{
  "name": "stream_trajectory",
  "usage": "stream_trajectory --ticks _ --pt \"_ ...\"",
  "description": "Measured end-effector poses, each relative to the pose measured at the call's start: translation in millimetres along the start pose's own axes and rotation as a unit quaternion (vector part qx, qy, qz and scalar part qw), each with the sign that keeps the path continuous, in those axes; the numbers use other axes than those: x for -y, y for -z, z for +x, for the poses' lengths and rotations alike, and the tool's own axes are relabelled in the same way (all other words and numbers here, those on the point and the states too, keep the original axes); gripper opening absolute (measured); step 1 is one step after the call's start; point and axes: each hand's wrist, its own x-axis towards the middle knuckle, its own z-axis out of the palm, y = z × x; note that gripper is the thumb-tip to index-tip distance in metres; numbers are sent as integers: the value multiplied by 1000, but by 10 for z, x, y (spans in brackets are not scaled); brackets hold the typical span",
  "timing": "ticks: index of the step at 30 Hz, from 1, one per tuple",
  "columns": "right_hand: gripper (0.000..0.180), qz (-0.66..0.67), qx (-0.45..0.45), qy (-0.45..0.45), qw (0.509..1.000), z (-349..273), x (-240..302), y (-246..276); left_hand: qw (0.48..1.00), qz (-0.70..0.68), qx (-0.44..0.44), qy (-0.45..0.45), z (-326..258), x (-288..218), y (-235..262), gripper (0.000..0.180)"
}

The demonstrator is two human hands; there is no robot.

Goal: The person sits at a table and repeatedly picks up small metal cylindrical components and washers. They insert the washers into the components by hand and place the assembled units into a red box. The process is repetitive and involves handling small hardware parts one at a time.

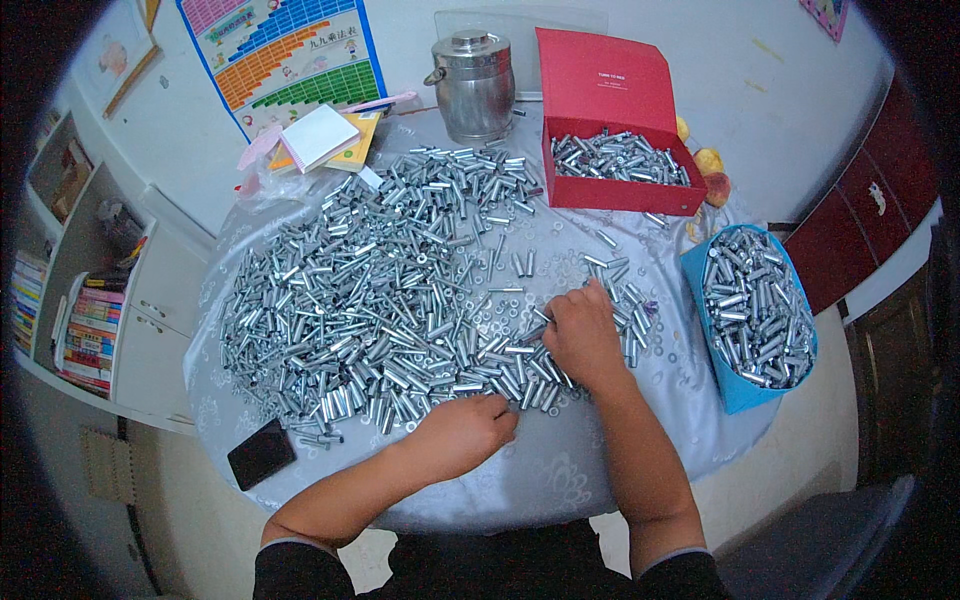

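Note:
A broad heap of silver metal sleeves, bolts and nuts covers the left and middle of the cloth-covered table. At its near edge rests my left hand, its fingers curled in; whatever they hold is hidden. My right hand reaches over the right part of the heap with fingers bent and closed. A sliver of metal shows by its fingertips, too small to make out. Loose washers lie just left of that hand. A smaller group of metal sleeves lies to its right.
A red box and a light-blue bin, both full of metal sleeves, stand at back right and right. A steel pot and a notebook are at the back. A black phone lies near left.

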Motion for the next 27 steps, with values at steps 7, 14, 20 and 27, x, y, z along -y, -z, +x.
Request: stream_trajectory --ticks 7,14,20,27 --pt "19 43 36 -44 997 30 8 -2 999 6 34 -21 -113 83 45 23" --pt "19 61 -2 -38 997 0 4 3 989 -24 -145 -6 276 290 106 26" --pt "18 105 -42 -28 993 -23 -12 6 819 -485 -261 160 520 392 -13 31" --pt "29 444 -53 -133 884 -10 69 35 672 -660 -294 163 571 408 -55 26"
